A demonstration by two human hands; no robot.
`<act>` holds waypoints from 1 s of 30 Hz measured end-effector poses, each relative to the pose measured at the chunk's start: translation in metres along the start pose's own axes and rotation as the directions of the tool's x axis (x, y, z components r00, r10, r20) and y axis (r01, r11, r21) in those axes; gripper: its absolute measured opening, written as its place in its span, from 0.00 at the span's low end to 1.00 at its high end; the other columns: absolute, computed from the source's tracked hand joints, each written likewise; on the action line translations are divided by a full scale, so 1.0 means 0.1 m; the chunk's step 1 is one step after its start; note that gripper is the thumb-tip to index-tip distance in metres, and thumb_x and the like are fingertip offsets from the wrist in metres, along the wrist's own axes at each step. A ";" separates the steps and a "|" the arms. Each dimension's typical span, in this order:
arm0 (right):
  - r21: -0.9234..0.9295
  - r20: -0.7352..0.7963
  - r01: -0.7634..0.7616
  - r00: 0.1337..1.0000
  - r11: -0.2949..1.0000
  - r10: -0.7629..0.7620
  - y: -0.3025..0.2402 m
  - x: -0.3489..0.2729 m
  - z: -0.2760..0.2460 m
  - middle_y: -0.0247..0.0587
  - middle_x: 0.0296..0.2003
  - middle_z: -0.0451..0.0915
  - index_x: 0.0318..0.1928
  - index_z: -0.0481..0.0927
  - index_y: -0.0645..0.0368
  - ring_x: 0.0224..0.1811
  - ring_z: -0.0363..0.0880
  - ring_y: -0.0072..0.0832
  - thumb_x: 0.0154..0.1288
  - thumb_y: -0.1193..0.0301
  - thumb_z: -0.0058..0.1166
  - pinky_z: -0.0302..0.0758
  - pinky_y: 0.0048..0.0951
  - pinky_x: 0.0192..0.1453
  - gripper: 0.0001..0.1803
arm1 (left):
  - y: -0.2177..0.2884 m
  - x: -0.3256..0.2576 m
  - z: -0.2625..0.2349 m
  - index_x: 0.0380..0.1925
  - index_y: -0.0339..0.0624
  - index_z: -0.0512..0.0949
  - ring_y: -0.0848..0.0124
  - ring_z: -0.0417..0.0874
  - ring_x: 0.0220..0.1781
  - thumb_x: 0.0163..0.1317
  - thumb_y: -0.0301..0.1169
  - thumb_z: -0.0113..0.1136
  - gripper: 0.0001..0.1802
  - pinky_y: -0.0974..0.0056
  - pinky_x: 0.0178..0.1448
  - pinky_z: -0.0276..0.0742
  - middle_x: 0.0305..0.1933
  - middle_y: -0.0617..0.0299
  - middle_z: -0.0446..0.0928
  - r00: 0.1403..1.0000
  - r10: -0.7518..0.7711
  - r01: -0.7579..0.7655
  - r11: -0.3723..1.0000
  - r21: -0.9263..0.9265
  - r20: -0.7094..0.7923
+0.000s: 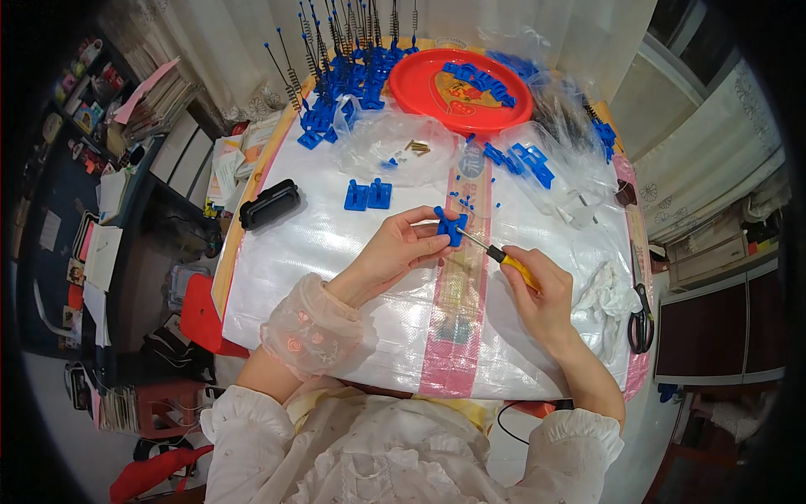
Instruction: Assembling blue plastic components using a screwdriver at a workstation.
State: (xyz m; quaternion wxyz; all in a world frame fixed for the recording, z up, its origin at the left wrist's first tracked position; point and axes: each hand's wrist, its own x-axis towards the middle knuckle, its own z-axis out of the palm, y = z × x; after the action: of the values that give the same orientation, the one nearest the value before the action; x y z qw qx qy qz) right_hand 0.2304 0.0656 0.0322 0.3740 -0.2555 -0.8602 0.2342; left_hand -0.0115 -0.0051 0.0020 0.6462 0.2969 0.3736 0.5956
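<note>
Between the fingertips of my left hand is a small blue plastic part, held above the middle of the table. My right hand grips a screwdriver with a yellow and black handle. Its metal shaft points up and left, and the tip meets the blue part; the exact contact is too small to make out. Two more blue plastic pieces lie side by side just beyond my left hand. Several tiny blue bits are scattered past the held part.
A red round tray with blue parts stands at the back. Left of it rise blue pieces with black springs. A clear bag holds brass-coloured pieces. A black case lies left; scissors and crumpled white cloth lie right.
</note>
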 end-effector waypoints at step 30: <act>-0.160 0.063 0.153 0.988 0.975 -0.144 0.03 0.01 0.00 0.40 0.25 0.79 0.43 0.83 0.63 0.22 0.79 0.33 0.57 0.78 0.67 0.71 0.31 0.25 0.12 | -0.02 0.02 -0.04 0.54 0.30 0.79 0.73 0.86 0.45 0.68 0.21 0.58 0.15 0.69 0.49 0.86 0.48 0.57 0.84 0.996 0.081 -0.064 0.954 0.292 -0.046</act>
State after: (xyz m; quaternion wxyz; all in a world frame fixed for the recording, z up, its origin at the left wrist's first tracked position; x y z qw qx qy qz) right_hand 0.2309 0.0683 0.0314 0.3460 -0.2144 -0.9025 0.1405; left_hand -0.0134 -0.0034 -0.0021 0.5623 0.3845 0.4642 0.5661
